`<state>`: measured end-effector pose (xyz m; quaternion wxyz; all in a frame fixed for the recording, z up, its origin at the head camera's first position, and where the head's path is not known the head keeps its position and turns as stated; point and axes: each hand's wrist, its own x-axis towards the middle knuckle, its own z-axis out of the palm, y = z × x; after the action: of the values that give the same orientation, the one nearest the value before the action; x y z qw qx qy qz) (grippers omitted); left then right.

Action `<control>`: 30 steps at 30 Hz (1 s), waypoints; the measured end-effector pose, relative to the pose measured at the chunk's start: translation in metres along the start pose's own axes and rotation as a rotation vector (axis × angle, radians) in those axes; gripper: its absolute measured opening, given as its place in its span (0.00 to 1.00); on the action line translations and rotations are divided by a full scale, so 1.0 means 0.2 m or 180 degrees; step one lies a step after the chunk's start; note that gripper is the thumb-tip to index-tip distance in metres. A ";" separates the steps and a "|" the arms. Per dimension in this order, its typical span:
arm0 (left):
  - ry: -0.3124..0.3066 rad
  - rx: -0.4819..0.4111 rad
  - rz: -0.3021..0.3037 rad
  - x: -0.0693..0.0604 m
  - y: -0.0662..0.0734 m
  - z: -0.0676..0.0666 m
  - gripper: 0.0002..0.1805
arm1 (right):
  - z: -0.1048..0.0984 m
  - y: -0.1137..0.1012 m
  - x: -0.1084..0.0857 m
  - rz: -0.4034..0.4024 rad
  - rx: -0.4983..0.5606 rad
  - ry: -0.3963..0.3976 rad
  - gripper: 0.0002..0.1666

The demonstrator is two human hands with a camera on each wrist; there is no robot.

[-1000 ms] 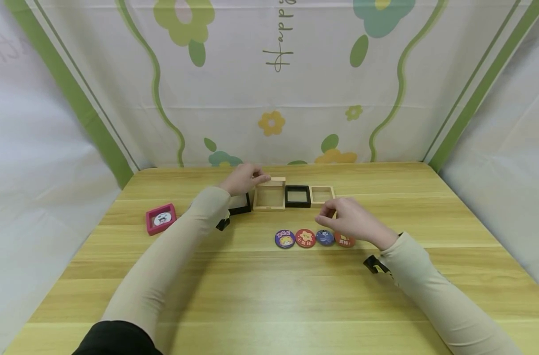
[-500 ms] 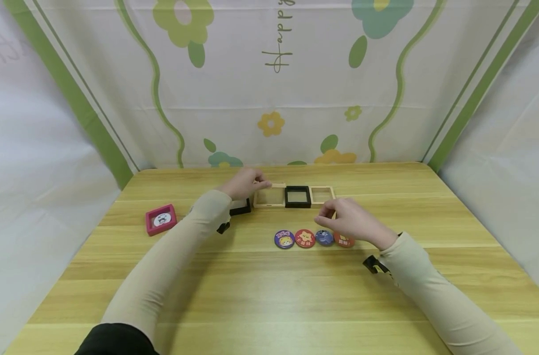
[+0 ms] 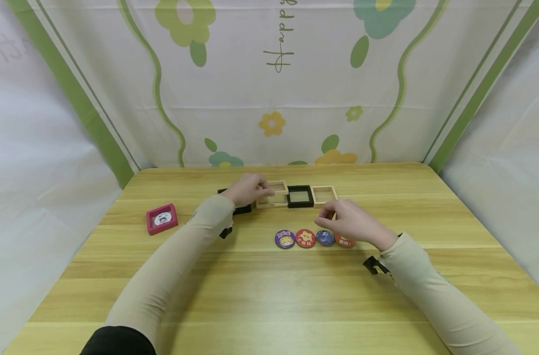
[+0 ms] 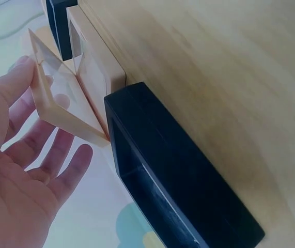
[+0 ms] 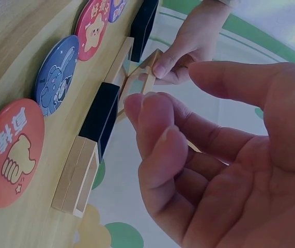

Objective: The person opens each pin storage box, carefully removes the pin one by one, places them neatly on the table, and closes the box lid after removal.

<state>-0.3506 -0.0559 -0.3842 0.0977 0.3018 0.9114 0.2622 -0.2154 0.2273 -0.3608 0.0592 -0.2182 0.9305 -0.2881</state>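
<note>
My left hand (image 3: 248, 189) pinches the clear lid (image 4: 67, 95) of a light wooden display frame (image 3: 271, 199) between thumb and fingers. The lid stands at an angle to its base, as the left wrist view shows. Beside it on the left is a black display frame (image 4: 178, 165), partly covered by this hand in the head view. My right hand (image 3: 351, 222) hovers over the right end of a row of round badges, fingers loosely bent, nothing in it. These are a purple badge (image 3: 285, 239), a red star badge (image 3: 305, 238), a blue badge (image 5: 57, 76) and a red thumbs-up badge (image 5: 14, 153).
Right of the lifted lid stand a small black frame (image 3: 300, 196) and a small wooden frame (image 3: 324, 194). A pink frame (image 3: 161, 218) holding a white round badge lies at the left. A patterned cloth (image 3: 233, 88) hangs behind the wooden table (image 3: 269, 296).
My left hand has come down and slightly toward me, tilting the wooden frame's lid forward over its base. My right hand stays in place above the badges.
</note>
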 end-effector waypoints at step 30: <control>-0.0278 0.0665 0.0261 0.00 0.04 0.05 0.08 | 0.01 0.00 0.00 -0.0092 -0.0003 0.0006 0.11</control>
<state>-0.3434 -0.0449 -0.3884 0.0945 0.3585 0.9155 0.1562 -0.2141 0.2265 -0.3616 0.0540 -0.2313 0.9275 -0.2887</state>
